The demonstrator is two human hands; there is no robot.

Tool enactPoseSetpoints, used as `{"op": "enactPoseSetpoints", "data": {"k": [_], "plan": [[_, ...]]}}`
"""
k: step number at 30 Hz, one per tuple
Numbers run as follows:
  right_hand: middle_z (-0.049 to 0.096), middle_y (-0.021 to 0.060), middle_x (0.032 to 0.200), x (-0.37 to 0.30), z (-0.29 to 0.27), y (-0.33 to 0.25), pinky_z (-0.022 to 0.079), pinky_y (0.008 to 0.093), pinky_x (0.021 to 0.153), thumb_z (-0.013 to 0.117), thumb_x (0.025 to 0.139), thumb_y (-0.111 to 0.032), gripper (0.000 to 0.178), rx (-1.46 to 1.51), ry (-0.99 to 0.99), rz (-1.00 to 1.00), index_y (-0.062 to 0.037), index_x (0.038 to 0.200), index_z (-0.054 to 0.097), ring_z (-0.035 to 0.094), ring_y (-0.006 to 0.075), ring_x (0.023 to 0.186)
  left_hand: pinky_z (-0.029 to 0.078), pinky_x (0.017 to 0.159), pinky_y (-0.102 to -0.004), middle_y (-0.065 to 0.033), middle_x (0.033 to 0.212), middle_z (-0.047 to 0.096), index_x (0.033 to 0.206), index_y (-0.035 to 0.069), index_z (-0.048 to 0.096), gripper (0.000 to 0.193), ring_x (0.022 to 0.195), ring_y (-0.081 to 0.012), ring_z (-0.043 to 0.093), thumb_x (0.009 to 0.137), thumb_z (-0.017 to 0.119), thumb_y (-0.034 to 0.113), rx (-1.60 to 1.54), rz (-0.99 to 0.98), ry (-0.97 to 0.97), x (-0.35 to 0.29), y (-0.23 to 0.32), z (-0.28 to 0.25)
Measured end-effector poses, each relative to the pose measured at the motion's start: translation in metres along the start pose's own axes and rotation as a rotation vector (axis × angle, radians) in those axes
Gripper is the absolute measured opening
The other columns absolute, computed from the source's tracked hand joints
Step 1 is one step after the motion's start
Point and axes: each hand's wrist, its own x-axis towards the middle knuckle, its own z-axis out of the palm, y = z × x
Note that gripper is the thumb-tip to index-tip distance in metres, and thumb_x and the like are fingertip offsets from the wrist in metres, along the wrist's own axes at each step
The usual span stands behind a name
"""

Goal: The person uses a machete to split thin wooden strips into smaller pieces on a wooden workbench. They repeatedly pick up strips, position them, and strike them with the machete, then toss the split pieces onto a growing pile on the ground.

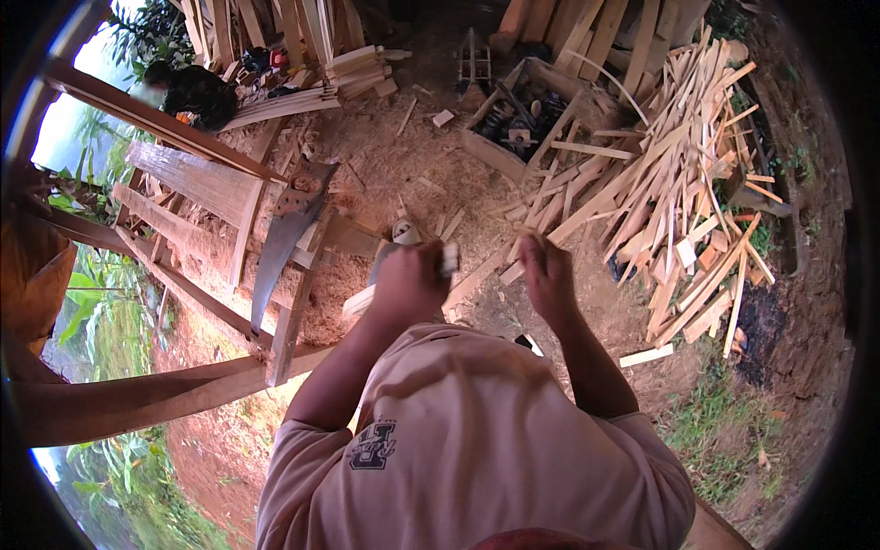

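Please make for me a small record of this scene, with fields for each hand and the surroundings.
Left hand: closed around a pale, narrow wooden strip
Right hand: fingers bent; too blurred to tell whether it holds anything
Left side: long grey metal handsaw by a brown wooden frame
Right side: heap of long, pale wooden strips on the ground
Far middle: open rectangular wooden box containing dark tools
Far left: another person

Reddish-brown earth floor (417, 156), pale wood shavings (463, 215) scattered across the middle, open wooden box (493, 158) at upper centre, large heap of wood strips (669, 174) at right, pale offcut (646, 356) below it
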Motion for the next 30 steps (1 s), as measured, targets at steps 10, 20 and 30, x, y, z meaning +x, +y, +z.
{"op": "enactPoseSetpoints", "data": {"k": [10, 20, 30], "plan": [[0.061, 0.0073, 0.089, -0.016, -0.004, 0.048, 0.05, 0.0316, 0.074, 0.043, 0.103, -0.008, 0.015, 0.373, -0.151, 0.1, -0.0031, 0.118, 0.045, 0.061, 0.0152, 0.081, 0.049, 0.072, -0.0381, -0.0192, 0.087, 0.069, 0.103, -0.001, 0.065, 0.024, 0.079, -0.0202, 0.063, 0.093, 0.066, 0.02, -0.381, -0.169, 0.05, -0.025, -0.056, 0.011], [0.062, 0.0225, 0.109, 0.005, 0.061, -0.023, 0.049, 0.0464, 0.092, 0.058, 0.082, 0.006, 0.037, -0.219, -0.456, -0.364, -0.0005, 0.118, 0.051, 0.062, 0.0406, 0.103, 0.051, 0.069, -0.0378, -0.0173, 0.074, 0.069, 0.091, -0.004, 0.071, 0.022, 0.071, -0.0217, 0.067, 0.083, 0.07, 0.016, -0.618, -0.329, -0.019, -0.027, -0.061, 0.006], [0.065, 0.0153, 0.108, 0.04, 0.092, -0.037, 0.044, 0.0489, 0.094, 0.076, 0.082, -0.014, 0.05, -0.239, -0.458, -0.623, -0.0044, 0.126, 0.053, 0.06, 0.0361, 0.105, 0.052, 0.079, -0.0328, -0.0073, 0.095, 0.072, 0.106, 0.001, 0.071, 0.025, 0.085, -0.0161, 0.067, 0.093, 0.068, 0.022, -0.807, -0.459, 0.169, -0.052, -0.104, -0.025]]}}
